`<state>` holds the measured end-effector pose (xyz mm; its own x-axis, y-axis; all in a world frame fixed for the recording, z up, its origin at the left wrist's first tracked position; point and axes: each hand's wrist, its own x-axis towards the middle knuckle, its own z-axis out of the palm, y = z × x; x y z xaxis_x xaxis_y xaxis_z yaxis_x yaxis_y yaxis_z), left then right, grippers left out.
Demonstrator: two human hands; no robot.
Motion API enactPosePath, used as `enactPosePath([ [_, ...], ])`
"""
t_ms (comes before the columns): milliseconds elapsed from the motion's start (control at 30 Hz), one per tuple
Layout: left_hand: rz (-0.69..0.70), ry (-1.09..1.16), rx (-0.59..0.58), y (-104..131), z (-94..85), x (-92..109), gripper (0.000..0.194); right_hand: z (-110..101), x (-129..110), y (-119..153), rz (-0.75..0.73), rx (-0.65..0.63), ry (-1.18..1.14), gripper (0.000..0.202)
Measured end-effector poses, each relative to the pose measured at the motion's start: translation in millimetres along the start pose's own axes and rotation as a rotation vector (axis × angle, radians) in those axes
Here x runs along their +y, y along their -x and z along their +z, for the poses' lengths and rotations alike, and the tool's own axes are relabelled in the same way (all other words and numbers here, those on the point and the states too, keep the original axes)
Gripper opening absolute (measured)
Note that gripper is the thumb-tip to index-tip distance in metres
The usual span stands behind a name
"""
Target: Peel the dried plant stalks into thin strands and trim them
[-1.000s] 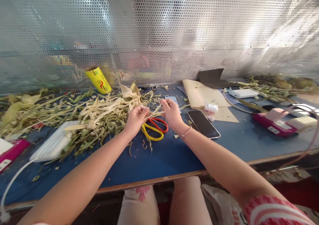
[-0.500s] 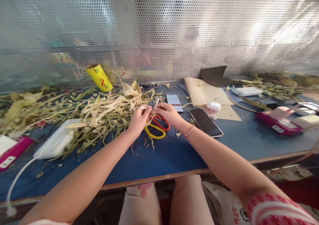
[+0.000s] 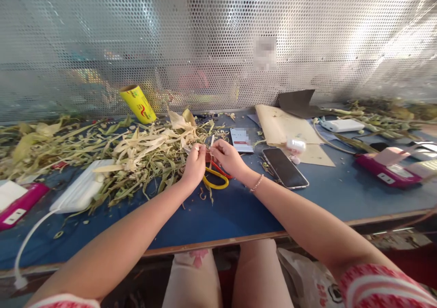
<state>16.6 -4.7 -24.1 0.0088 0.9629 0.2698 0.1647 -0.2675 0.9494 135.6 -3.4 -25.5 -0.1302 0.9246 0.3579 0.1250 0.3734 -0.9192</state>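
My left hand (image 3: 195, 163) is closed in a pinch over the blue table, at the right edge of a heap of dried leaves and stems (image 3: 153, 146). Close beside it, my right hand (image 3: 227, 157) pinches a thin whitish strip (image 3: 212, 140) that sticks up from the fingertips. What the left fingertips grip is too small to make out. Below the hands lies a pair of scissors with one yellow handle loop (image 3: 216, 180) and one red; its blades are hidden. Just beyond the right hand is a phone with a lit screen (image 3: 241, 139).
A dark-screened phone (image 3: 285, 168) and a white earbud case (image 3: 295, 145) lie to the right, near brown cardboard (image 3: 283, 123). A yellow tube (image 3: 138, 104) leans at the back. Magenta power strips (image 3: 385, 169) and a white power bank (image 3: 80, 187) flank the workspace. Perforated metal stands behind.
My two hands have come slightly closer together, and the left hand has turned more upright. The red scissor loop is more covered. The whole view has shifted a little.
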Motion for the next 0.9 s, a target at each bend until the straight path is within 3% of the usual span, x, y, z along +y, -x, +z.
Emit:
enactPosePath([
  [200,-0.071,0.152,0.051,6,6.9,-1,0.023,9,-8,7,-0.001,-0.062,-0.122,0.016],
  [400,-0.003,0.167,0.096,3,3.6,2,0.022,10,-12,9,0.07,0.053,-0.221,0.017],
  [633,0.033,0.078,0.017,9,3.5,16,0.022,14,-13,9,0.148,0.173,-0.357,0.019],
  [900,0.028,0.142,0.038,7,1.5,16,0.025,14,-16,8,0.18,0.165,-0.431,0.02],
])
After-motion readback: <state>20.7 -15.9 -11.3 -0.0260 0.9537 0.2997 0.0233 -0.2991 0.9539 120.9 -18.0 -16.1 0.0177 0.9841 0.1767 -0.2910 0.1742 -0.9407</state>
